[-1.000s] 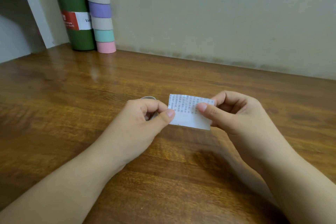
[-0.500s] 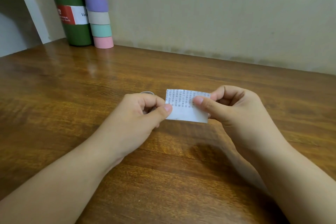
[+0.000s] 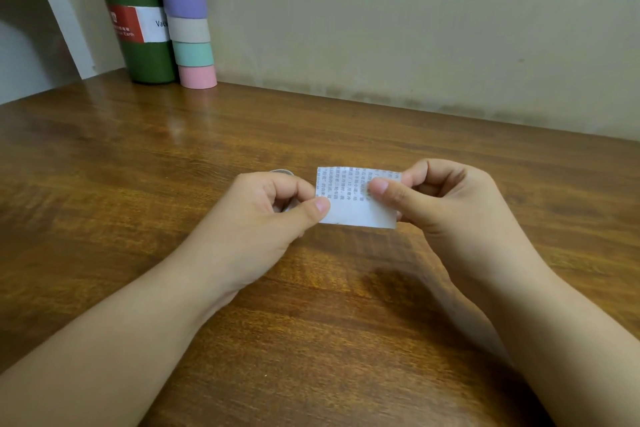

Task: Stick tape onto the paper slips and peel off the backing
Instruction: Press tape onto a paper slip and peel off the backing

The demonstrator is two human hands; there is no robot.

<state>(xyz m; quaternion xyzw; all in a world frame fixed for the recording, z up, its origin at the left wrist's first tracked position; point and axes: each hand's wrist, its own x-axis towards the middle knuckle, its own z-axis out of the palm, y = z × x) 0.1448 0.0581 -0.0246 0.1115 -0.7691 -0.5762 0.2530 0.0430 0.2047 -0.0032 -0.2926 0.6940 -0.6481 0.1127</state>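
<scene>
Wooden worktop (image 3: 138, 184) ran back to a plain wall, a green bottle (image 3: 138, 28) and stacked tape rolls (image 3: 188, 14) at eleven o'clock. Both hands pinched one paper slip (image 3: 353, 210) just above the worktop: left hand (image 3: 263, 218) at its nine o'clock edge, right hand (image 3: 446, 204) at three o'clock, remaining fingers curled. Peeling would likely go best from a corner, slowly, paper kept taut.

**Open wood ahead, clutter only at the far left**

The wooden table (image 3: 450, 156) lies bare to the right and in front — broad room for a hand to pass. Obstacles stand at the far left corner against the wall (image 3: 415, 28): a green bottle (image 3: 138, 45), touching it a stack of tape rolls (image 3: 188, 21), and a white shelf upright (image 3: 65, 21) beside them.
</scene>
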